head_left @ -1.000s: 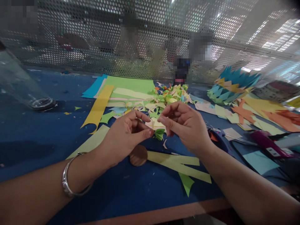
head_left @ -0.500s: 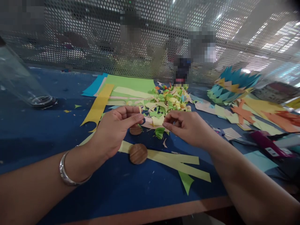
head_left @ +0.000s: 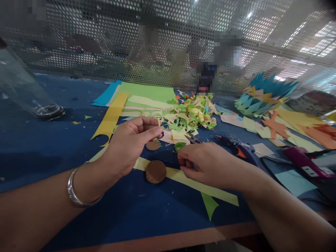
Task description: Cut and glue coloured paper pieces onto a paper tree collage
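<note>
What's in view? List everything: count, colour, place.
Discs: two, brown, centre
Narrow strip: at least one, pale yellow, front
Wide strip: one, yellow, left
Sliver: one, yellow, left hand
Scraps: many, mixed, back
Sheets: several, multicoloured, back
Paper ring: one, multicoloured, right
Cutouts: several, orange, right
Glue gun: one, blue, right
Power strip: one, purple, right
Vessel: one, clear, left
Screen: one, grey, behind
Table: one, blue, underneath
Bracelet: one, silver, left wrist
Left hand: one, centre left
Right hand: one, centre right
</note>
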A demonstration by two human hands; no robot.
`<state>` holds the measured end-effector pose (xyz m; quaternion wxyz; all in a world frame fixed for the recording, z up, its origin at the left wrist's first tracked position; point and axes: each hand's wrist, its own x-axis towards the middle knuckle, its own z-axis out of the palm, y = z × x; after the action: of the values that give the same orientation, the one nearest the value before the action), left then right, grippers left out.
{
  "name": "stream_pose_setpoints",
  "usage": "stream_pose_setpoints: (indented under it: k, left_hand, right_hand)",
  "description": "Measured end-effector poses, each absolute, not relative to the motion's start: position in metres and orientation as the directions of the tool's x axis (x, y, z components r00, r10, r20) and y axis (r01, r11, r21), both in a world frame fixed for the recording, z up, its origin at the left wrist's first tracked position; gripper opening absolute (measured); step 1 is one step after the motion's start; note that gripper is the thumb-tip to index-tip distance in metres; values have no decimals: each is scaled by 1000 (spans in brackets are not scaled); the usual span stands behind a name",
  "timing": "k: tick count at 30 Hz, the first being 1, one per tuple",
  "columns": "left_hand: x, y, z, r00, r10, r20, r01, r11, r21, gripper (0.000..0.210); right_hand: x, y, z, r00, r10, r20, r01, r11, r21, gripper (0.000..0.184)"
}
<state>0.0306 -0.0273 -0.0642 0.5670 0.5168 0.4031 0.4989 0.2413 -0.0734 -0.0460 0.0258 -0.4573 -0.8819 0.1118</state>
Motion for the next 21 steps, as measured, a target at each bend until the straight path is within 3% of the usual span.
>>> stream_pose_setpoints:
  k: [6,12,16,21]
  left_hand:
    - [28,-25,-64,147,985,94,-117,-77,990,15]
    - [23,-15,-61,101,992,74,-121,-61,991,14]
    - [25,-19,-58,236,970,-50,-110,78,991,13]
    - [26,-28,-58,403,909,-110,-2,121,993,11]
  right_hand:
    - [241,-76,-41,-521,853,-39,848,512,-133,4]
    - [249,-73,-31,-408,900,152,851,435,-294,7]
    - [253,-69,-31,-382,886,264,810,458,-366,8]
    - [254,-64,-34,-392,885,251,807,462,-369,6]
